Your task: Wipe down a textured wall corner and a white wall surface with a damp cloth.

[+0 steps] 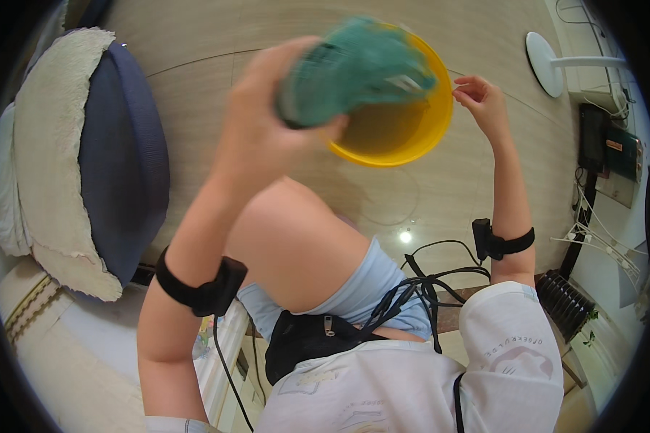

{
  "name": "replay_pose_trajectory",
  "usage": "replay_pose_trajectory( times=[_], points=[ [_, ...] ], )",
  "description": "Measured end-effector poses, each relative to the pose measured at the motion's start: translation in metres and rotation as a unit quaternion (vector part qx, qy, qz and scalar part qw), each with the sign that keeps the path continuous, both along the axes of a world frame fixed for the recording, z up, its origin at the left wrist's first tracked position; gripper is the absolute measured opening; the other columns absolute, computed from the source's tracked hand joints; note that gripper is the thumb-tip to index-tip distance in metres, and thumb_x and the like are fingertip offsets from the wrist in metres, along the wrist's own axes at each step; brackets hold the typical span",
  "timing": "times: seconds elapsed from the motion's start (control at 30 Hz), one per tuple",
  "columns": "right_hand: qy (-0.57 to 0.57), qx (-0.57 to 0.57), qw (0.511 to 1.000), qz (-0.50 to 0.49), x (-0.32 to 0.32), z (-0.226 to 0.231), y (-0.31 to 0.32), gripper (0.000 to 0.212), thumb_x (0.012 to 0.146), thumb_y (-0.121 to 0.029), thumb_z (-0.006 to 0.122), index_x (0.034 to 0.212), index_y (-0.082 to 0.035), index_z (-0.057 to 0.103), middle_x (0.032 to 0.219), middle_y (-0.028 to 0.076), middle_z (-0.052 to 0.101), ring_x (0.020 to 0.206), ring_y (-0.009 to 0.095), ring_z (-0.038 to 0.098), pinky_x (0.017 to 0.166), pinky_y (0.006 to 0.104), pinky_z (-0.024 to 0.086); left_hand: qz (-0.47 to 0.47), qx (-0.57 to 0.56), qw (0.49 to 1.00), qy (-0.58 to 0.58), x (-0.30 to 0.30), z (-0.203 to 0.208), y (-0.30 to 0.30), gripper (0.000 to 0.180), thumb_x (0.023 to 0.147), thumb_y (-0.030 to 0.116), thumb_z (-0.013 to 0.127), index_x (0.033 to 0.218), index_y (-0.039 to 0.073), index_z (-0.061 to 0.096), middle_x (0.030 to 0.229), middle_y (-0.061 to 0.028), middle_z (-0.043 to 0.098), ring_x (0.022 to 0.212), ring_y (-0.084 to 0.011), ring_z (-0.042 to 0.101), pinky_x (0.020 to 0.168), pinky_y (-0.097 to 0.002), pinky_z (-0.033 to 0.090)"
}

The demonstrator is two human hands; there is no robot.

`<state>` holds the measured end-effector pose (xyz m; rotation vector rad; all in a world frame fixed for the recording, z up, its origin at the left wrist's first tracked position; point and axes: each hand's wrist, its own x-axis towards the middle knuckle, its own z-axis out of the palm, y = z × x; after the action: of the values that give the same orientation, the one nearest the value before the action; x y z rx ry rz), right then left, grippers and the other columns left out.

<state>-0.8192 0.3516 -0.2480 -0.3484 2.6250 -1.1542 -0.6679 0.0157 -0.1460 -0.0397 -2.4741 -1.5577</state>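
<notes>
My left hand [271, 108] grips a teal, cylinder-like thing [350, 72] with a dark end. It is smeared by motion, so its exact kind does not show. The thing is tilted above the yellow bucket [440, 119] and hides the left part of the bucket's opening. Inside the bucket the lower part looks dull grey-brown; I cannot tell if that is liquid. At the bucket's right edge is my right hand [480, 101], its thumb and fingertips pinched together against the rim.
The bucket stands on a tiled floor [195, 94]. A blue-grey padded seat with a cream cover [65, 159] is at left. On the right are a white round-based stand [545, 65], loose cables and a black ribbed object [565, 303]. Black cords [419, 285] cross my lap.
</notes>
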Motion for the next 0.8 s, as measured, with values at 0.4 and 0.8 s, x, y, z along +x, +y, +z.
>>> replay_pose_trajectory(
  times=[0.4,0.8],
  points=[
    [-0.076,-0.008,0.997,0.031,-0.003,0.005,0.010,0.022,0.081,-0.004,0.069,0.102,0.001,0.064,0.079,0.009,0.071,0.071,0.012,0.065,0.064,0.0238,0.052,-0.354,-0.185,0.901,-0.171,-0.011,-0.050,0.142,0.046,0.058,0.007,0.073,0.101,0.022,0.070,0.149,-0.0312,0.023,0.091,-0.0326,0.065,0.076,-0.0397,0.054],
    [-0.086,0.046,0.993,0.061,0.010,0.008,0.004,0.025,0.080,0.000,0.066,0.104,0.001,0.060,0.078,0.010,0.070,0.069,0.012,0.064,0.064,0.0248,0.051,-0.367,-0.192,0.877,-0.244,-0.051,-0.072,0.165,0.049,0.061,0.016,0.073,0.110,0.018,0.068,0.150,-0.0282,0.025,0.099,-0.0352,0.064,0.083,-0.0421,0.053]
  ],
)
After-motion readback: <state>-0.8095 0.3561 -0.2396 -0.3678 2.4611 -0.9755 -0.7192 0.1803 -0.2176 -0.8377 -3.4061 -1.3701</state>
